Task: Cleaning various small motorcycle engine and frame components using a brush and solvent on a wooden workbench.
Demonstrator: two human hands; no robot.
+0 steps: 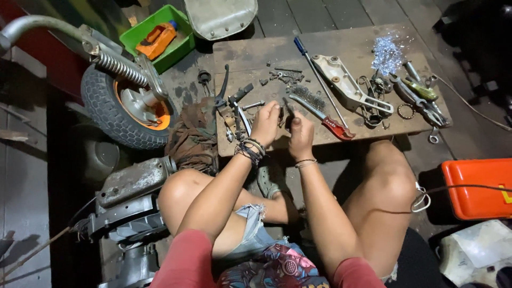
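Note:
My left hand (266, 123) and my right hand (300, 132) meet over the near edge of a brown wooden board (341, 42) on the floor. Both are closed around a small dark metal part (287, 112) held between them; its shape is too small to tell. Just beyond the hands lie a wire brush with a red handle (321, 114), a dark lever (221, 88) and several loose bolts (282, 74). My bare knees sit on either side below the board.
A small wheel with an orange rim (125, 106) and a spring fork stands at left. A green tray (157, 34) lies behind it. A white metal bracket (346, 85), a blue-handled screwdriver (314, 66), pliers and rings (416, 98) cover the board. An orange case (477, 186) lies at right.

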